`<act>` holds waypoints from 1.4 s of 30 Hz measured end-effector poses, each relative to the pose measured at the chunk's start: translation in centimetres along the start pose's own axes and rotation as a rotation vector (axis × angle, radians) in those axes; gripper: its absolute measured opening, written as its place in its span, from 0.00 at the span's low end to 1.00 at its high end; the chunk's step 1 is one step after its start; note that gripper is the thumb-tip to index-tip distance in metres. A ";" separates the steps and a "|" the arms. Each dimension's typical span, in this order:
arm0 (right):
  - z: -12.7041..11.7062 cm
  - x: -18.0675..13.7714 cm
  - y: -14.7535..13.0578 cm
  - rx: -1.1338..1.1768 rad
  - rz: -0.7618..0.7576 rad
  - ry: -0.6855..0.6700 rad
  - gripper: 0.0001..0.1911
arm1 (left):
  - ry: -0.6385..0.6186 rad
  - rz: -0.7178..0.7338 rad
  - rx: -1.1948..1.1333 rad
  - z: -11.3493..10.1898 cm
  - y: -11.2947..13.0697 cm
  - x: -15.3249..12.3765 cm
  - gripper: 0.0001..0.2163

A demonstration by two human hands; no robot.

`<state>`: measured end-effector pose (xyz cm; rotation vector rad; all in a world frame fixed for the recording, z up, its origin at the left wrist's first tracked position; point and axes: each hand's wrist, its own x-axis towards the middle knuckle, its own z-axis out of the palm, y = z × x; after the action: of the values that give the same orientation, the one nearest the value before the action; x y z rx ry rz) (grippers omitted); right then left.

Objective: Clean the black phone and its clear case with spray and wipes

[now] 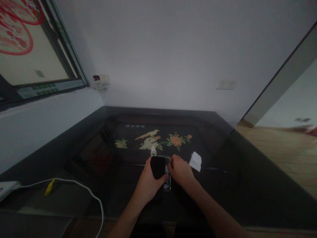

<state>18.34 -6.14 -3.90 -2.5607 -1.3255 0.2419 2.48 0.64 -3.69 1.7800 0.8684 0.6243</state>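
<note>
My left hand (148, 181) is wrapped around a black smartphone (158, 167), held tilted with its dark face toward me. Beneath and to the right of the phone, a clear phone case (167, 187) with a pale rim lies on the black table (123, 205). My right hand (180, 170) is at the right side of the case, its fingers curled together; what they pinch, if anything, is hidden. Just behind the phone stands a small clear bottle (153, 151) with a whitish top. A crumpled white tissue (195, 161) rests to the right of my right hand.
A white cable (81, 185) with a yellow tag (50, 187) runs from a white power strip (8, 189) at the left over the table's front edge. The tabletop bears a bird-and-flower picture (175, 140). Behind it rises a wall with sockets (226, 84).
</note>
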 end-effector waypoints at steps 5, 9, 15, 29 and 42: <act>-0.1 0.3 1.4 0.155 0.024 0.016 0.06 | -0.028 -0.034 -0.069 1.0 0.4 -0.1 0.32; 0.0 0.6 3.4 0.476 -0.055 0.006 0.13 | -0.036 -0.080 -0.146 2.5 0.9 0.1 0.30; 1.1 0.1 5.0 1.184 0.049 -0.238 0.15 | 0.000 -0.091 -0.043 4.1 2.5 0.5 0.20; 2.0 -1.3 4.4 1.629 0.135 -0.348 0.24 | 0.088 0.003 0.298 6.4 4.0 0.0 0.29; 1.6 -1.0 5.2 1.554 0.112 -0.347 0.25 | 0.038 0.112 0.150 3.7 2.4 1.3 0.19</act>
<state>21.41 -9.68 -6.93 -1.2321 -0.5385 1.1885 6.69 -0.89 -2.74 1.9683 0.8639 0.6820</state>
